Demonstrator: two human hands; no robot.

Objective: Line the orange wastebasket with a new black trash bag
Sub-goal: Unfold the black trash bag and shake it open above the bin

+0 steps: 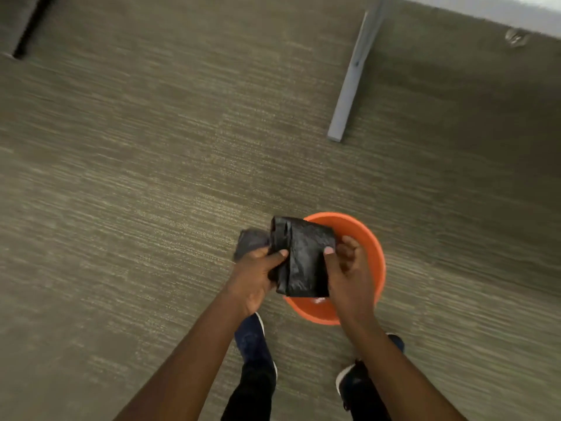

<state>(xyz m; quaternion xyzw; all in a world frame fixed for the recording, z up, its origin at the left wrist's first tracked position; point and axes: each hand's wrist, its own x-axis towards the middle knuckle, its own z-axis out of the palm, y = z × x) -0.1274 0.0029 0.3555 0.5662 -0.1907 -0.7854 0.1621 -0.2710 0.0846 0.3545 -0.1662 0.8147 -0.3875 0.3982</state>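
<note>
A person stands on a carpet [151, 177] and holds a folded black trash bag [303, 256] above the orange wastebasket [375, 247], which sits on the floor just ahead of the shoes [253, 335]. The left hand [253, 278] pinches the bag's left edge, thumb on top and fingers curled underneath. The right hand [349, 271] grips the right edge the same way, thumb pressed on the plastic. Both hands are closed on the bag, which is a compact flat packet with none of it opened out. A blurred grey flap [250, 243] sticks out past the left hand; it may be a loose end of the bag, but I cannot tell. A grey desk leg [353, 77] stands well apart at the upper right.

The step in hand looks like unfolding the bag, so the task is at an early stage and the wastebasket is bare inside. To do it well, one hand should keep hold of an outer layer while the other peels the folds away, then a shake lets the bag drop to full length. Finding the open end matters next: rub the two layers between thumb and fingers to part them. Thin plastic clings, so slow pulls beat a hard tug, which could tear it
</note>
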